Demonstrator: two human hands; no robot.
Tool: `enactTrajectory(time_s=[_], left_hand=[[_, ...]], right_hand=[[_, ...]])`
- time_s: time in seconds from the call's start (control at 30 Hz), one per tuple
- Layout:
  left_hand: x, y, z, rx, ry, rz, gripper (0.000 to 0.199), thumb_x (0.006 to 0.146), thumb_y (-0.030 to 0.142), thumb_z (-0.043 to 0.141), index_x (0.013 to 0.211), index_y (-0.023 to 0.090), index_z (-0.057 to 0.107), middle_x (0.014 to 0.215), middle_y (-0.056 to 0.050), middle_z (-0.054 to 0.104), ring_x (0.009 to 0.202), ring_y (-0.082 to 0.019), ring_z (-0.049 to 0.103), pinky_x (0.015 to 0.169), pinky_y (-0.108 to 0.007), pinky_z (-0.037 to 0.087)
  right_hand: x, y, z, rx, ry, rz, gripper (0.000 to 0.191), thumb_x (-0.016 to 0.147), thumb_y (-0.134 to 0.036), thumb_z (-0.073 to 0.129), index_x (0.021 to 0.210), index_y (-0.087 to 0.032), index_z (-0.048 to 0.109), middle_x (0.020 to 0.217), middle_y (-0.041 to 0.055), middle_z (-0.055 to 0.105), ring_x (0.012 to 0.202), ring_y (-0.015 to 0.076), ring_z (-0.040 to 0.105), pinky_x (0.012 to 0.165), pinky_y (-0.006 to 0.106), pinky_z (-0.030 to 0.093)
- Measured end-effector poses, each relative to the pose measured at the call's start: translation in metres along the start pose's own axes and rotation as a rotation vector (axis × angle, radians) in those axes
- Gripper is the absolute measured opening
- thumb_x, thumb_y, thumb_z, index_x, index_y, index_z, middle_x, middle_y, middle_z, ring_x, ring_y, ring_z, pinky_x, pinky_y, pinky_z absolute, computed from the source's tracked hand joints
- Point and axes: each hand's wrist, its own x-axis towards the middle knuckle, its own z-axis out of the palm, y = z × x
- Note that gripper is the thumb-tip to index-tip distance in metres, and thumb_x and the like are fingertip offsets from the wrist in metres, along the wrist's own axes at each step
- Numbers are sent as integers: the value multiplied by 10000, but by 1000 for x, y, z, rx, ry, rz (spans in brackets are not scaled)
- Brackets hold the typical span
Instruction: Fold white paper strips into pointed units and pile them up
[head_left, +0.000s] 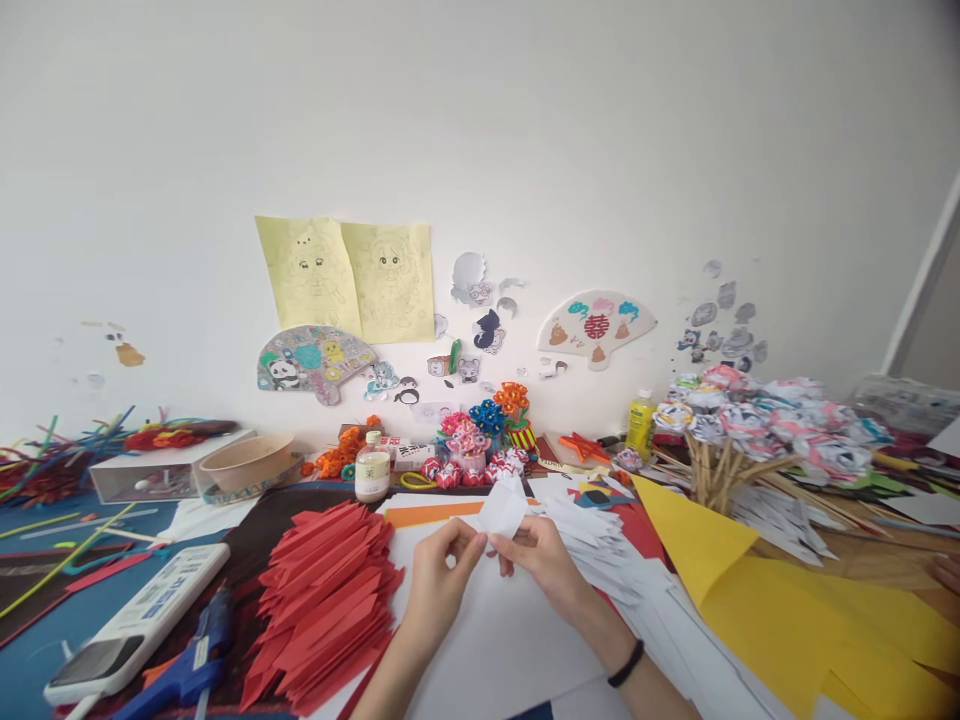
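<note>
A small piece of folded white paper (505, 508) is held up between both hands, above white sheets (502, 640) on the table. My left hand (448, 562) pinches its lower left edge between thumb and fingers. On the other side, my right hand (538, 560) grips the lower right edge, and a black band circles that wrist. Left of the hands lies a stack of folded red paper pieces (322, 600). Folded white paper strips (600, 545) are heaped to the right.
Yellow paper (817, 620) covers the right side, near a bunch of paper flowers (765, 420) on sticks. A blue glue gun (195, 650) and a white power strip (142, 620) lie at left. A small jar (373, 470) and craft flowers (465, 440) stand behind.
</note>
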Motion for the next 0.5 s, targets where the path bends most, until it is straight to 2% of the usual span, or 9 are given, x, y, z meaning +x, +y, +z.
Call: enactTrajectory(time_s=[0.27, 0.5], left_hand=[[3, -5, -1, -43, -23, -22, 369, 858, 484, 482, 679, 170, 561, 630, -5, 588, 602, -141, 516, 580, -224, 391], [4, -4, -3, -69, 23, -15, 338, 857, 465, 498, 701, 170, 557, 633, 3, 573, 606, -136, 510, 585, -226, 395]], right_hand=[[1, 2, 0, 0, -13, -3, 341, 749, -449, 674, 722, -110, 676, 574, 32, 608, 518, 131, 529, 531, 256, 421], [-1, -1, 2, -9, -31, 32, 290, 739, -395, 686, 739, -106, 678, 598, 37, 620, 514, 128, 533, 536, 257, 427]])
